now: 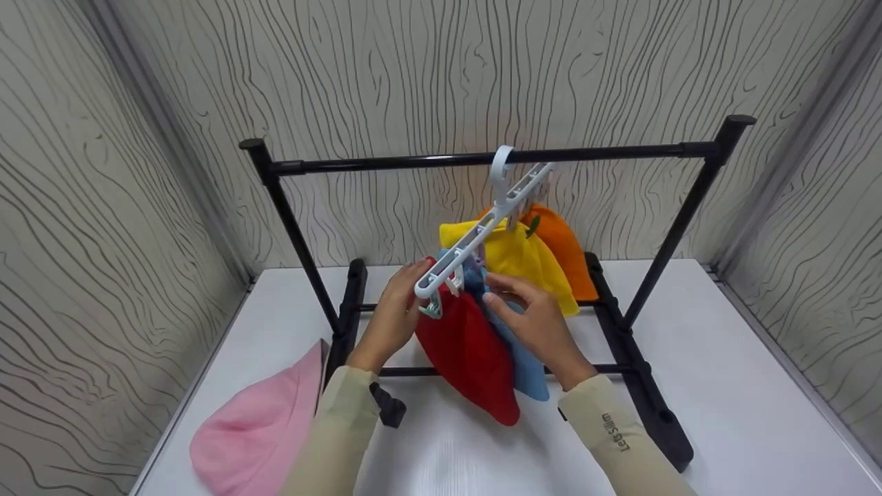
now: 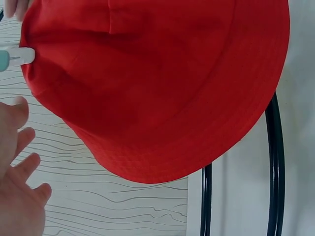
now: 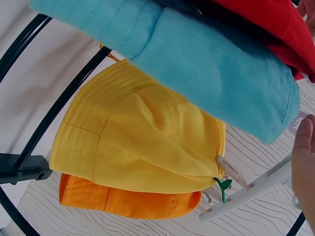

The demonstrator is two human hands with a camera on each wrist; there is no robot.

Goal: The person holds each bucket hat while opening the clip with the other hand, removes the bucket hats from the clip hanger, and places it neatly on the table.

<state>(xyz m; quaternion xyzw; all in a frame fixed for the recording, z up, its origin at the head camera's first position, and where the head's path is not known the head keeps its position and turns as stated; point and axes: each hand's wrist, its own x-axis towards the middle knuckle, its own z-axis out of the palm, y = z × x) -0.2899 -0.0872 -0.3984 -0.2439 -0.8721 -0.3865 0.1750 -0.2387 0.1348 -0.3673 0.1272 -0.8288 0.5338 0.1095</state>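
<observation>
A red bucket hat [image 1: 468, 351] hangs by clips from the near end of a white clip hanger [image 1: 472, 238]. Close behind it hangs a light blue hat [image 3: 216, 73]. My left hand [image 1: 394, 310] is at the red hat's left side; in the left wrist view its loosely bent fingers [image 2: 27, 167] stand apart from the cloth, below a teal and white clip [image 2: 19, 56] that grips the crown. On the other side, my right hand [image 1: 530, 320] has its fingers extended beside the top of the blue hat, and nothing shows in its grasp.
The hanger hooks over a black rack's top bar [image 1: 413, 162]. Farther along it hang a yellow hat [image 3: 147, 132] with a green sprout and an orange hat [image 3: 133, 199]. A pink hat [image 1: 258, 427] lies on the white table [image 1: 744, 358] at the left. Wood-grain panels [image 1: 386, 76] surround the table.
</observation>
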